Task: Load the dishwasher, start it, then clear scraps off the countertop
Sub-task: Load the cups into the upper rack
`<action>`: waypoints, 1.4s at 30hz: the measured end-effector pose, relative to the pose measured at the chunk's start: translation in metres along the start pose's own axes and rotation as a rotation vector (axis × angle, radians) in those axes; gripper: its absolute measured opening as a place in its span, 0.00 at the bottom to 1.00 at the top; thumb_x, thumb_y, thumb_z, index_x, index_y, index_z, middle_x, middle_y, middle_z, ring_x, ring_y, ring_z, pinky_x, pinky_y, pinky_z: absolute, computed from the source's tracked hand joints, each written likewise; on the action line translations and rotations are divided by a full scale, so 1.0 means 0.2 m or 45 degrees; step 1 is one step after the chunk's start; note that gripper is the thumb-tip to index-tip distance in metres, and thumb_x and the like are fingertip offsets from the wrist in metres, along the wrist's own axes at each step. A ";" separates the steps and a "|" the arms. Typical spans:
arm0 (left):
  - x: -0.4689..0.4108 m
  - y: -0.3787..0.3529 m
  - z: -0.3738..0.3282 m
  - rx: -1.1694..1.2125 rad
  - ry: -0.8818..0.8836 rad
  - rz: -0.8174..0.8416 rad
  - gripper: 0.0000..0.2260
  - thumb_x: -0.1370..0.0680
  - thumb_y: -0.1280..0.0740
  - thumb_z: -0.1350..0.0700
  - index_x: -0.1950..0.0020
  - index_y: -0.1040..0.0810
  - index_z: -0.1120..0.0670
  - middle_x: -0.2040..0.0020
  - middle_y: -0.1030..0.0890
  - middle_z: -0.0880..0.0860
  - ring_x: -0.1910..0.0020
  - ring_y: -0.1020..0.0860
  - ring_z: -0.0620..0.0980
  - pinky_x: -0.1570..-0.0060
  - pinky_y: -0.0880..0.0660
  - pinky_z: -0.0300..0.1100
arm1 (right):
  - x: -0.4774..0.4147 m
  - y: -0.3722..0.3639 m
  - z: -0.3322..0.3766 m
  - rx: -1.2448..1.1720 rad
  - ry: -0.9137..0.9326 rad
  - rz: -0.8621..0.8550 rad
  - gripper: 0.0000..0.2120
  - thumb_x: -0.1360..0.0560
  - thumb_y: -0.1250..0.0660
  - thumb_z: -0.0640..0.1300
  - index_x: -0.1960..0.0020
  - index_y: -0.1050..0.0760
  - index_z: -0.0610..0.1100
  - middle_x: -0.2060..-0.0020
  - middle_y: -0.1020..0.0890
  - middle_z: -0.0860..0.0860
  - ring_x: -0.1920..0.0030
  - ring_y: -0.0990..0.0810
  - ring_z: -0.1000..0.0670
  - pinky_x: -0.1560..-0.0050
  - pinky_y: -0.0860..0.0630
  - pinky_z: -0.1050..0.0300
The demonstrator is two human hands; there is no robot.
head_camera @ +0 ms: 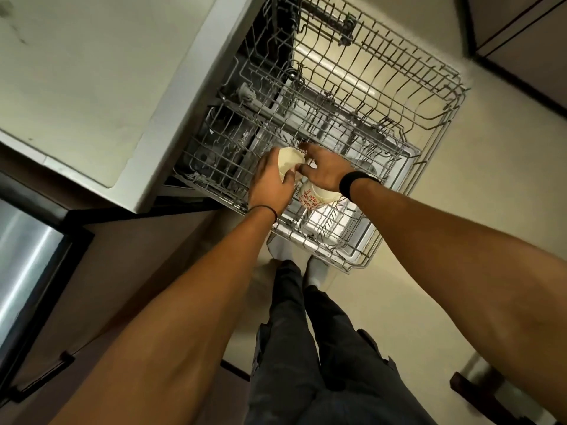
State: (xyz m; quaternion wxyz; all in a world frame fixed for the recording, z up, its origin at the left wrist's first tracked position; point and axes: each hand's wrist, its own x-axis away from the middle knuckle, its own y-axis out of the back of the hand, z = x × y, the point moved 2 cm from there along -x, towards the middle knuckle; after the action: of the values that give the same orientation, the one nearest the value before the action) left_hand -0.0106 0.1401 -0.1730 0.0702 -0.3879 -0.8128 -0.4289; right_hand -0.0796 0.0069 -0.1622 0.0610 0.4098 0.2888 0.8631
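The dishwasher's upper wire rack (435,96) is pulled out over the lower rack (352,240) and the open door. My left hand (270,185) grips a plain cream bowl (290,161) over the lower rack's near left part. My right hand (325,170) reaches beside that bowl, its fingers curled over the rack wires, its palm above a cream cup with red flowers (316,199) that lies in the lower rack. Whether the right hand holds the cup I cannot tell.
A pale countertop (92,72) runs along the left, above the dishwasher. A steel-fronted appliance (24,256) sits at the lower left. My legs and feet (306,332) stand right in front of the open door. Bare floor (460,210) lies to the right, with a dark cabinet (521,41) beyond.
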 end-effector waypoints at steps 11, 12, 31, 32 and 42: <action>0.35 0.25 -0.31 -0.205 -0.203 -0.076 0.25 0.17 0.36 0.52 0.20 0.38 0.50 0.20 0.36 0.52 0.26 0.31 0.56 0.29 0.31 0.55 | 0.53 0.23 0.15 0.082 0.202 -0.163 0.27 0.17 0.39 0.51 0.21 0.41 0.48 0.26 0.30 0.46 0.28 0.29 0.43 0.30 0.32 0.49; 0.39 0.27 -0.34 -0.215 -0.221 -0.097 0.25 0.17 0.37 0.52 0.20 0.38 0.50 0.20 0.37 0.52 0.25 0.32 0.56 0.29 0.31 0.55 | 0.60 0.25 0.16 0.092 0.227 -0.178 0.27 0.17 0.40 0.51 0.20 0.42 0.48 0.25 0.31 0.46 0.28 0.30 0.44 0.30 0.33 0.50; 0.92 0.95 -0.30 -0.388 -0.218 -0.647 0.29 0.15 0.42 0.46 0.17 0.49 0.48 0.17 0.43 0.52 0.19 0.46 0.54 0.24 0.39 0.59 | 1.01 0.26 0.89 0.333 0.806 -0.459 0.29 0.19 0.38 0.49 0.21 0.44 0.52 0.24 0.35 0.44 0.29 0.31 0.38 0.34 0.28 0.36; 0.94 1.01 -0.26 -0.390 -0.206 -0.681 0.29 0.15 0.43 0.45 0.17 0.49 0.48 0.18 0.43 0.52 0.19 0.46 0.54 0.24 0.39 0.58 | 1.01 0.24 0.96 0.338 0.841 -0.453 0.28 0.19 0.38 0.49 0.21 0.44 0.52 0.24 0.35 0.44 0.29 0.31 0.38 0.34 0.29 0.35; 1.21 1.63 0.24 -0.333 -0.099 -0.941 0.28 0.16 0.41 0.47 0.17 0.45 0.49 0.18 0.42 0.52 0.19 0.45 0.53 0.24 0.40 0.55 | 1.04 -0.17 1.73 0.462 1.097 -0.434 0.30 0.18 0.40 0.55 0.21 0.45 0.51 0.23 0.36 0.48 0.25 0.35 0.44 0.29 0.33 0.40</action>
State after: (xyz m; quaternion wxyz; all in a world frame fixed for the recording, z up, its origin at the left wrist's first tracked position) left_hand 0.0580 0.4217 0.1139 -0.1698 -0.0907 -0.8381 -0.5104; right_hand 0.0361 0.2619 0.1310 0.0038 -0.0331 0.4962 0.8676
